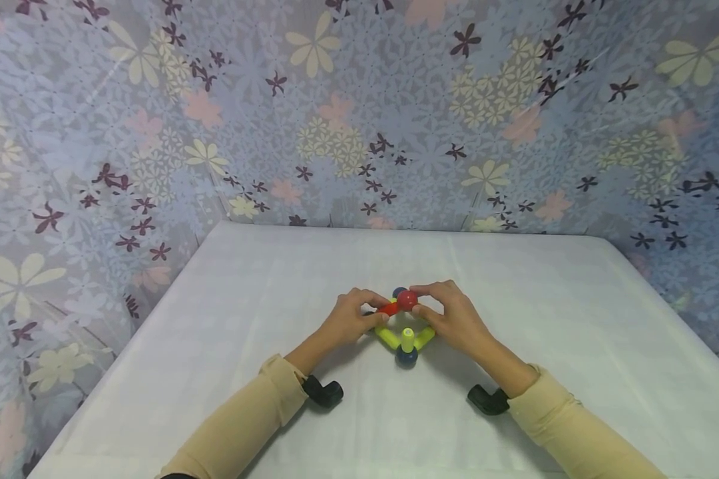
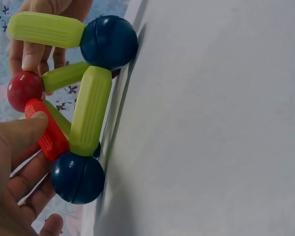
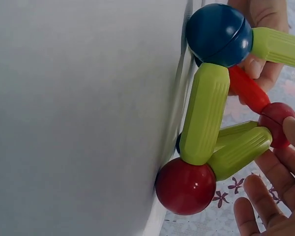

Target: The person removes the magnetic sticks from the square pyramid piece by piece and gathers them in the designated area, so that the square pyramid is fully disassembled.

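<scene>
both hands on rod-ball toy

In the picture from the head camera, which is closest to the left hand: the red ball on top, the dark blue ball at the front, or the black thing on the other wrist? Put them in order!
From the left hand:
1. Red ball, at the top of the toy, right by its fingertips.
2. Dark blue ball, on the table at the front of the toy.
3. Black wrist mount, across on the right arm.

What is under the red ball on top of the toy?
Under the red ball a red stick and green sticks slope down to balls on the table. Both hands cover the far corner.
</scene>
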Tool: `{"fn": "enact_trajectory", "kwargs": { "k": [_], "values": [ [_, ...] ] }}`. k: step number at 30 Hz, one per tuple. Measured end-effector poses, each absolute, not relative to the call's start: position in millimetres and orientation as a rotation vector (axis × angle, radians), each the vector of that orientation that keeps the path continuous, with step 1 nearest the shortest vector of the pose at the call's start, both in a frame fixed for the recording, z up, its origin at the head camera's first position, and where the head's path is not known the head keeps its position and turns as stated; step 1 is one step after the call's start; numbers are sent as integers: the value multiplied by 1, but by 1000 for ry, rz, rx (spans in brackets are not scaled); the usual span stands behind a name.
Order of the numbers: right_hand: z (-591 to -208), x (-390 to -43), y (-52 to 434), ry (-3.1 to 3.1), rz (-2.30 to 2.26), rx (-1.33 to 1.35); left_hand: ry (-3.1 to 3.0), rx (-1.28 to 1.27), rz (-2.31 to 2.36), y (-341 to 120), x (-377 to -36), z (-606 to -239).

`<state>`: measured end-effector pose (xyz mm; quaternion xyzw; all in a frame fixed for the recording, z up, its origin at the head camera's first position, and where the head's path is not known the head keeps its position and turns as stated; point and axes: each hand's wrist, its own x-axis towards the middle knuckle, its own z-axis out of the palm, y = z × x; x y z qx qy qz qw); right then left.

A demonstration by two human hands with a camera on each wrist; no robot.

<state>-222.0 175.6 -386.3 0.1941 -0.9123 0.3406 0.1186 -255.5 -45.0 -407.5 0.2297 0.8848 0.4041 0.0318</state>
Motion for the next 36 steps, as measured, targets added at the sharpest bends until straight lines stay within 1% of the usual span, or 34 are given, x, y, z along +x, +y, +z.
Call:
{"fn": "enact_trajectory", "kwargs": {
  "k": [15, 22, 30, 36],
  "values": [
    [-382, -222, 163, -2645, 847, 583, 2875, 896, 1085, -38, -254, -404],
    [-381, -220, 162, -2666, 886, 561, 2860, 817, 1175, -36, -252, -409],
    [-382, -224, 168, -2698, 989, 499, 2717, 543, 1480, -47, -247, -411],
    [-381, -229, 172, -2712, 1045, 459, 2721, 508, 1534, -55, -243, -412]
  ]
}}
